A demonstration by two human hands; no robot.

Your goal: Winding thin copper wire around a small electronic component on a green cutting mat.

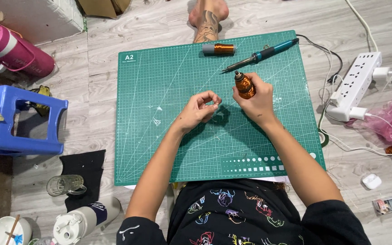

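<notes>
Grey plank flooring carries a green cutting mat (169, 136), laid as a work surface between the seated person's legs. Along its far edge lie a soldering iron (262, 54) and spare copper coil (218, 49), within reach. Over the mat's middle, the right hand (257, 102) grips an upright copper-wound coil (244, 85), while the left hand (198, 109) pinches its fingertips shut, perhaps on fine wire too thin to see.

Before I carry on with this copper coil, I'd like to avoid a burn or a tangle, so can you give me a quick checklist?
1. Right hand grips the copper coil: ok.
2. Left hand has the fine wire pinched: cannot tell, too thin to see.
3. Soldering iron lies clear of both hands: ok.
4. Iron hot or cold: cannot tell.
5. Second coil rests on the green cutting mat, out of the way: ok.
</notes>
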